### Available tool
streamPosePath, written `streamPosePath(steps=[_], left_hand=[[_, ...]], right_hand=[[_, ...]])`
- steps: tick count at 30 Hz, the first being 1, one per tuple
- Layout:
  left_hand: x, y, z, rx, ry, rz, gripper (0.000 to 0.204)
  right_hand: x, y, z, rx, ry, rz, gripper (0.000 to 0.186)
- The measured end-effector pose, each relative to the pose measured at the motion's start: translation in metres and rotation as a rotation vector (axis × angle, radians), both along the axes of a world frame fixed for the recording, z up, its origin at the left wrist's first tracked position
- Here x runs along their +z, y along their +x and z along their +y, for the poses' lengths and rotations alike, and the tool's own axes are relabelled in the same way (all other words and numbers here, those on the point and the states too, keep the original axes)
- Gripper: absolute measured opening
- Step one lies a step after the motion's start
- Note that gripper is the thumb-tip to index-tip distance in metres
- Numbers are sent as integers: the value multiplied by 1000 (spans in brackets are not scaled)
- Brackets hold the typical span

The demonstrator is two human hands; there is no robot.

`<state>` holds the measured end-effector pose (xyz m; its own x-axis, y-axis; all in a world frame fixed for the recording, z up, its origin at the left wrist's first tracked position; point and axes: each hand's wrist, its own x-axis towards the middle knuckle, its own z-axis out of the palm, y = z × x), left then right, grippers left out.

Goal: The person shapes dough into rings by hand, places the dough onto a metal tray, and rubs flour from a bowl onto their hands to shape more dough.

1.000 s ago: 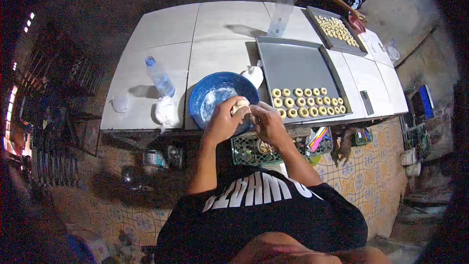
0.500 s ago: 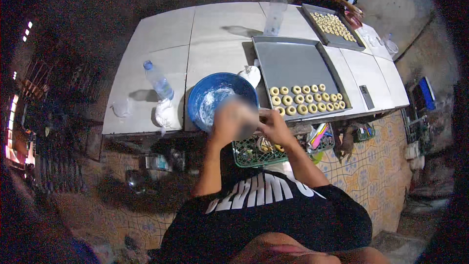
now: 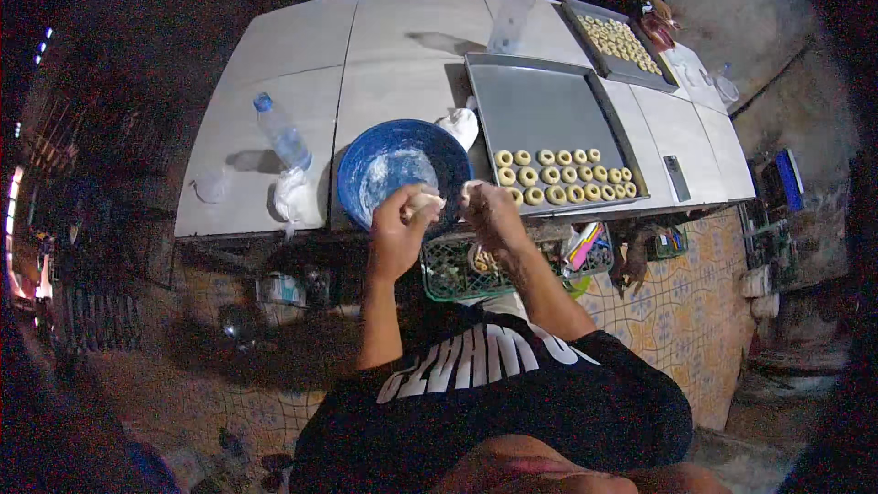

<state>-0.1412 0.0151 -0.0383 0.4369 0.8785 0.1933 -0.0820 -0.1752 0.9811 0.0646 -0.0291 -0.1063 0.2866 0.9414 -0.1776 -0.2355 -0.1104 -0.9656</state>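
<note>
Over the near rim of a blue basin (image 3: 346,165), my left hand (image 3: 397,236) is closed around a pale piece of dough (image 3: 428,201). White flour (image 3: 391,170) coats the inside of the basin. A short gap to the right, my right hand (image 3: 498,221) pinches a smaller bit of dough (image 3: 469,188) between thumb and fingers. Beside that hand lies a grey metal tray (image 3: 535,105), its near end filled with rows of ring-shaped dough pieces (image 3: 567,174).
Plastic bottles (image 3: 283,133) with blue caps and white plastic bags (image 3: 291,194) stand on the tiled table. A phone (image 3: 676,178) lies at right. Across the table, a person works by a second tray (image 3: 617,44) of dough rings. A green crate (image 3: 457,274) sits below the edge.
My hands, together over the basin before, have moved apart, with dough showing in each. The whole view has shifted slightly.
</note>
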Motion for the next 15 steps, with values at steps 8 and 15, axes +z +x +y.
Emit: streamPosePath(steps=[8, 15], left_hand=[[-47, -4, 53, 216, 94, 250, 27], [-90, 21, 66, 0, 214, 711, 33]], right_hand=[[63, 2, -28, 76, 2, 96, 34], [53, 11, -29, 35, 25, 109, 35]])
